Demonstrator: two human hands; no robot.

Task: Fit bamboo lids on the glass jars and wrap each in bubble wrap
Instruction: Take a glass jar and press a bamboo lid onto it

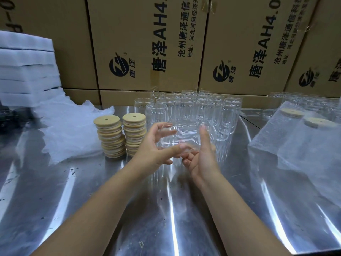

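Between both hands, above the steel table (166, 209), is a clear glass jar (181, 135) lying on its side. My left hand (155, 146) grips its left end with curled fingers and thumb. My right hand (203, 156) supports the right end, fingers mostly straight against the glass. Two stacks of round bamboo lids (120, 134) stand just left of my left hand. A pile of bubble wrap (73, 130) lies further left. Several empty glass jars (193, 108) stand grouped behind my hands.
Lidded jars wrapped in bubble wrap (299, 137) lie at the right. More glass jars (304, 100) stand at the back right. White foam sheets (25, 71) are stacked at the far left. Printed cardboard boxes (147, 43) form a wall behind the table.
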